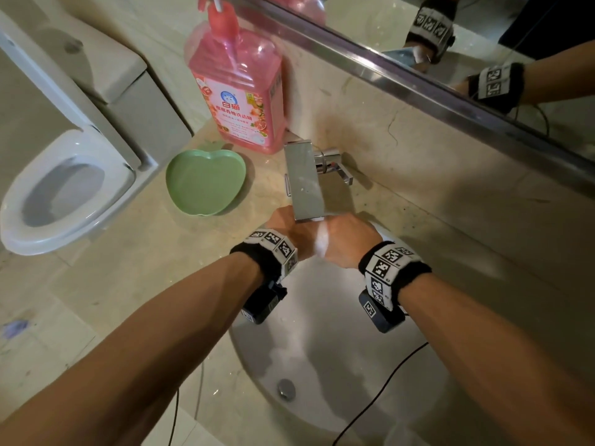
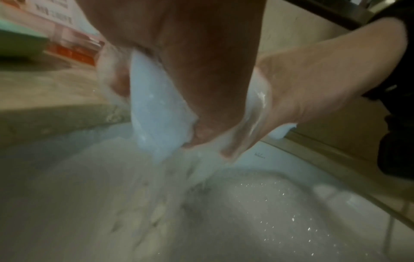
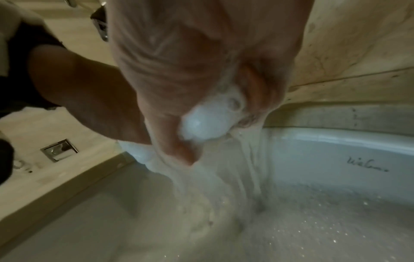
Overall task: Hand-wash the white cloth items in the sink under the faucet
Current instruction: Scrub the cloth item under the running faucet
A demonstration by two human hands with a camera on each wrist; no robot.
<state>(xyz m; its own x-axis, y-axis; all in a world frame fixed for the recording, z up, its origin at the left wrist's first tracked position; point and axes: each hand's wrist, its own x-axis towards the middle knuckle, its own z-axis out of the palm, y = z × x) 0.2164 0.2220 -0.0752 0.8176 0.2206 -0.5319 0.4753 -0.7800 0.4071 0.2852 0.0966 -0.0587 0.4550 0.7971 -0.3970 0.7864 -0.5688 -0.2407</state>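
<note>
Beige marble covers the bench (image 1: 154,259) and the wall behind it, with one mirror (image 1: 483,43) above and one toilet (image 1: 64,188) off to the left. One round white sink (image 1: 338,365) is set into the bench; its bowl holds running, sudsy water and a single metal drain plug (image 1: 286,388), with droplets scattered over the bottom. One square metal faucet (image 1: 304,181) reaches out over the sink's far edge. Two containers stand on the bench to the left of the faucet: one pink soap bottle (image 1: 240,91) with a pump top, filled most of the way with pink liquid, and just in front of it one green apple-shaped dish (image 1: 206,181), in which nothing can be seen. Both hands meet directly under the faucet's spout, touching each other. The left hand (image 1: 286,223) has its fingers curled around a wet white cloth (image 2: 156,109), which hangs from its grip in the left wrist view while water streams off it into the bowl. The right hand (image 1: 344,243) is also curled, pinching a soapy white bunch of cloth between thumb and fingers in the right wrist view. Whether these are one piece or two cannot be told from the blurred pictures. Each wrist carries one black band with printed square markers.
</note>
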